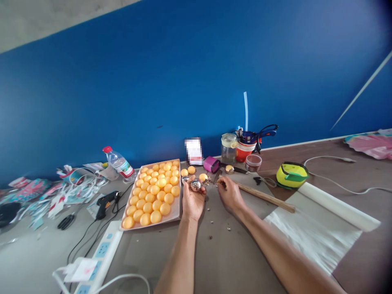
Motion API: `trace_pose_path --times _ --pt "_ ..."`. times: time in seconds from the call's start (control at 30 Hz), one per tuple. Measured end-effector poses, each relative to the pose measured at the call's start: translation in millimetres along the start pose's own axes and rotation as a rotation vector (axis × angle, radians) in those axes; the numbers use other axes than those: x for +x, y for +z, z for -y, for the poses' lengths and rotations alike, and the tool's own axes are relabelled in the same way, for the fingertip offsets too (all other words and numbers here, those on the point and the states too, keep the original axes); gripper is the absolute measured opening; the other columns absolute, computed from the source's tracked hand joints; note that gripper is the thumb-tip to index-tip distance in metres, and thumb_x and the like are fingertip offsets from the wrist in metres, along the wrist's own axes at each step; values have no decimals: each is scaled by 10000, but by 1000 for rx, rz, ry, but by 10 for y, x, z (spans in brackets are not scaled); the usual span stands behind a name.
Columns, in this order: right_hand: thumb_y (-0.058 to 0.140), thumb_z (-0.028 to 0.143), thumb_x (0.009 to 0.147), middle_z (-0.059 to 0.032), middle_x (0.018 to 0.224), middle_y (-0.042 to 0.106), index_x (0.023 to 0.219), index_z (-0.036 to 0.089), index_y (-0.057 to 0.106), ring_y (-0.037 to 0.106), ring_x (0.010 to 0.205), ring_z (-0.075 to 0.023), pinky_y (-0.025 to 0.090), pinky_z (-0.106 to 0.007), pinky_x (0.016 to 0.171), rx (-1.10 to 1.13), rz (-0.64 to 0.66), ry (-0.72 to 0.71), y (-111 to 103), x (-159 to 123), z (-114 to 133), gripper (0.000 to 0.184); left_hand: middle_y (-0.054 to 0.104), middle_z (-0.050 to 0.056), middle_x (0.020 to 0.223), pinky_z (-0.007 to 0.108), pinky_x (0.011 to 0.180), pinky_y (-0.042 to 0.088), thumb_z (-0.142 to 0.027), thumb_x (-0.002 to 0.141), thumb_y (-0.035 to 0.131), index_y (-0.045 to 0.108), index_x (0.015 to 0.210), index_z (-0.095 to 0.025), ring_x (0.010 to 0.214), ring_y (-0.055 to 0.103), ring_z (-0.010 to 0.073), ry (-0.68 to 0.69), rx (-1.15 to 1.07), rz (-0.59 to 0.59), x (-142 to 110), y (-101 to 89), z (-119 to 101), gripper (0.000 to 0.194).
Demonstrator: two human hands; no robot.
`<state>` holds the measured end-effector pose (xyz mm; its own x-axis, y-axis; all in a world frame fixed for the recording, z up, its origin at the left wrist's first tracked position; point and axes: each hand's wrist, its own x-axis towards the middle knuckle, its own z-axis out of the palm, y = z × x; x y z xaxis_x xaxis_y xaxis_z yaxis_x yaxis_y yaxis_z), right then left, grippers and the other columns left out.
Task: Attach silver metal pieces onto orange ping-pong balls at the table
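In the middle of the table my left hand (pixel 193 204) is palm up, with its fingers closed around a shiny silver ball (pixel 196 185). More small silvery pieces show around its fingertips, too small to name. Just to the right, my right hand (pixel 230 195) has its thumb and fingers pinched together, facing the left hand. What it holds, if anything, is too small to make out. Loose orange balls (pixel 191 170) lie behind the left hand. Beside it stands a shallow white box (pixel 180 196) full of orange balls (pixel 149 197).
A wooden stick (pixel 266 197) and a white roll of sheet (pixel 339 206) lie to the right, near a yellow-green pouch (pixel 292 174). Behind are a glass jar (pixel 229 149) and a purple object (pixel 212 164). On the left: a bottle (pixel 121 164), glue gun (pixel 105 204), scissors (pixel 66 221), power strip (pixel 102 253).
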<state>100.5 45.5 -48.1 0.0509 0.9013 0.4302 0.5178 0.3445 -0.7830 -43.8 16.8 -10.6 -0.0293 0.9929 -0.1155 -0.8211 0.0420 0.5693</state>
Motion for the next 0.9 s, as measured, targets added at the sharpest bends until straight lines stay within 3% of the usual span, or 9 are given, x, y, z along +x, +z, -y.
trace_pose_path --times 0.17,0.3,0.4,0.5,0.7,0.9 --pt "461 223 787 -38 721 608 729 196 574 561 711 -178 411 -271 672 1 53 -54 -28 19 59 130 636 34 909 263 674 445 -355 742 678 581 1059 -240 731 600 135 -5 17 7 -6 2 1 350" --pt "460 208 791 -44 726 616 719 197 581 567 728 -184 420 -281 693 -18 61 -61 -35 22 47 141 626 13 844 225 630 415 -223 692 724 573 970 -233 684 576 103 19 62 54 -18 19 2 316" --pt "470 205 798 -44 737 619 742 192 591 570 726 -180 423 -275 691 -35 59 -74 -33 18 23 134 601 8 759 194 535 364 -313 751 672 561 909 -205 536 481 57 -18 34 71 -26 33 -6 221" --pt "469 212 825 -42 752 621 768 193 600 571 729 -174 421 -268 692 -59 76 -109 -25 8 0 144 569 -5 687 179 465 312 -422 811 583 547 871 -182 426 358 28 -49 23 56 -34 43 -20 249" --pt "478 261 861 -50 804 616 806 197 635 571 748 -165 409 -254 688 -168 180 -125 13 -20 -12 178 512 -20 612 183 436 287 -484 841 509 532 835 -172 394 297 34 -82 5 81 -43 42 -28 313" --pt "467 271 872 -86 953 612 973 200 634 539 907 -218 352 -326 787 -404 51 -141 -98 -3 39 207 470 -26 593 193 455 289 -477 846 503 534 808 -178 408 290 45 -138 -23 103 -33 -1 -27 302"
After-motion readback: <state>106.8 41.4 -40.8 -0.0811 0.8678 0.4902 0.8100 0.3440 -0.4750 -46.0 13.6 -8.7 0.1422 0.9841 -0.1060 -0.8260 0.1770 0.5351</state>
